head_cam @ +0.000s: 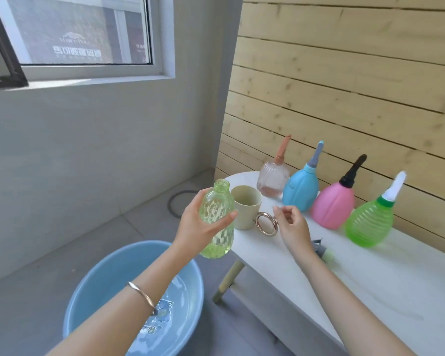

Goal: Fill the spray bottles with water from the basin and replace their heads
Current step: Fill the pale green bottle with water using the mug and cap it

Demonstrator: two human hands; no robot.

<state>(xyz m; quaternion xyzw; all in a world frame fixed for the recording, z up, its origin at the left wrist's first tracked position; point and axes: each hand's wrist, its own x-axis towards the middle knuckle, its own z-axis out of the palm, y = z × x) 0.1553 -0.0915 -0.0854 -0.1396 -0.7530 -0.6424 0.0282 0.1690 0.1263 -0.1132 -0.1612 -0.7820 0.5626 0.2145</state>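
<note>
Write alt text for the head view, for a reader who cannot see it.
A person's left hand holds an uncapped green bottle near a blue basin of water; the right hand hovers near a beige cup. Four capped spray bottles stand on the white table.

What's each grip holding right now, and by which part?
Left grip holds the headless green bottle around its body, below the neck. Right grip holds nothing; its fingers are loosely curled beside the ring handle of the cup.
</note>
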